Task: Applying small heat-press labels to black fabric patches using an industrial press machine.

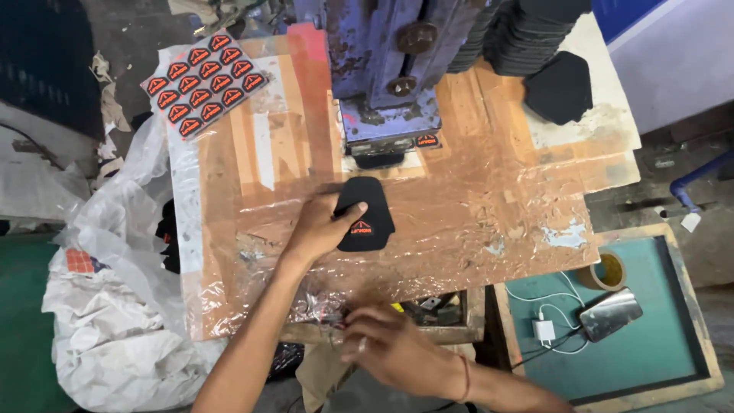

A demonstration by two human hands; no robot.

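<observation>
My left hand [319, 224] rests on a black shaped fabric piece [365, 216] that carries a small red and orange patch, lying flat on the taped, plastic-covered worktable [474, 206]. Thumb and fingers press its left edge. Just beyond it stands the blue metal press [386, 69], with another black piece and a patch under its head. My right hand [394, 348] is low at the table's front edge, fingers curled near clutter in a recess; what it holds is unclear.
A sheet of several red patches [204, 80] lies at the far left corner. Stacks of black pieces [535, 38] sit at the far right. A white plastic bag [115, 306] hangs left. A green tray [634, 329] at right holds tape, a charger and a phone.
</observation>
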